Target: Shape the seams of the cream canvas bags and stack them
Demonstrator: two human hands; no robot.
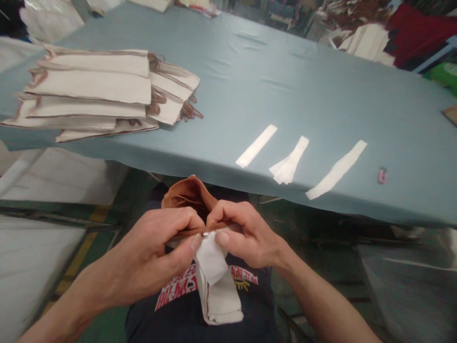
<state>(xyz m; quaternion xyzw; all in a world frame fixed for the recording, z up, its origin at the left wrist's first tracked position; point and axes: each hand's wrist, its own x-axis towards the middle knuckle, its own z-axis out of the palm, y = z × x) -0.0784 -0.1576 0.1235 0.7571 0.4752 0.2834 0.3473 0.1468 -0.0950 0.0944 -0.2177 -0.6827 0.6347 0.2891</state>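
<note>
Over my lap, my left hand (pixel 167 252) and my right hand (pixel 243 233) meet at the brown edge of a folded cream fabric piece (pixel 223 302). Both hands pinch that edge, thumbs toward me and fingers curled behind. A white paper strip (pixel 213 259) hangs down from between the two thumbs, over the cream cloth. Its top end lies against the brown edge; whether it is fastened there I cannot tell. Brown cloth (pixel 191 188) bulges up behind my fingers, joined to or lying against the piece. The fingertips behind the edge are hidden.
A blue-covered table (pixel 214 85) stands before me. On its left lies a stack of cream fabric pieces (pixel 96 88) with brown cords. White strips (pixel 289 159) lie near the front edge, with a small pink object (pixel 382 175) to their right. Red cloth (pixel 417 33) is heaped beyond.
</note>
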